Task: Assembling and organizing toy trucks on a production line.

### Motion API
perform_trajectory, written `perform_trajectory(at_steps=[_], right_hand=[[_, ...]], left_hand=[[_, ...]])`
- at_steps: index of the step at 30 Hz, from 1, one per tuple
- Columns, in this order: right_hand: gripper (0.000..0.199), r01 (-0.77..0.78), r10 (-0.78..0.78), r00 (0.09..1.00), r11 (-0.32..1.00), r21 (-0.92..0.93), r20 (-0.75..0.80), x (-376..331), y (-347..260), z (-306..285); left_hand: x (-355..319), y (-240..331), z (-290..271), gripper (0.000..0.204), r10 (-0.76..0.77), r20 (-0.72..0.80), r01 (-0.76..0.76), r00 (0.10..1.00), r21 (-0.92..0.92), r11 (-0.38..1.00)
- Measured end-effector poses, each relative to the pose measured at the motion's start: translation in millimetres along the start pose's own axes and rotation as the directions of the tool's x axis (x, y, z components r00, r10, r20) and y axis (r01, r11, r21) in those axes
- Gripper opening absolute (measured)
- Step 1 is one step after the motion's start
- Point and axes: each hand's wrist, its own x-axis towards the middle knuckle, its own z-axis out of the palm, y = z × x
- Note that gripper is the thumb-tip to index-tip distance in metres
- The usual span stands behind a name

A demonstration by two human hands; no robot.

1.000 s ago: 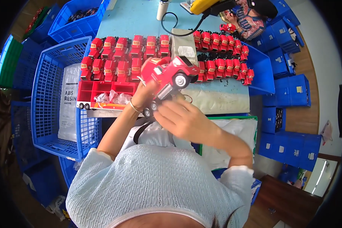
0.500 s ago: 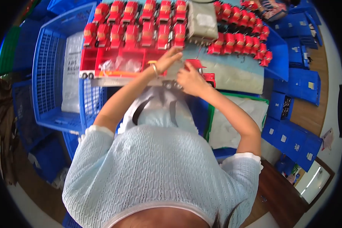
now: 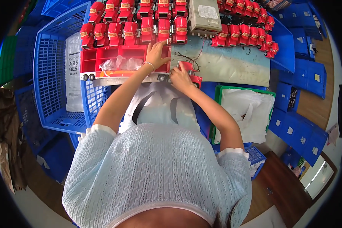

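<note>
A large blue plastic crate (image 3: pixel 51 76) stands at the person's left, a printed white bag (image 3: pixel 73 72) lying in it. On the pale worktable (image 3: pixel 231 64), rows of red toy truck cabs (image 3: pixel 140 22) run along the far edge around a grey box (image 3: pixel 204 17). Nearer lies a long red tray (image 3: pixel 102 62) on small wheels, with clear plastic bags (image 3: pixel 119 62) in its compartments. The left hand (image 3: pixel 155 55) rests open, fingers spread, on the tray's right end. Just beside it, the right hand (image 3: pixel 181 78) is closed around 1 red toy truck (image 3: pixel 190 72) at the table's near edge.
</note>
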Motion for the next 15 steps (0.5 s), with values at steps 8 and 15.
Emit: perform_trajectory(at_steps=[8,15], right_hand=[[0.031,0.095,-0.095,0.995,0.994,0.045,0.003,1,15,-1],[0.041,0.058,-0.059,0.998,0.994,0.095,0.005,3,17,13]], left_hand=[[0,5,-4,0.079,-0.049,0.025,0.048,0.998,0.013,0.999],[6,1,-7,0.079,-0.023,0.037,0.022,0.999,0.026,0.999]])
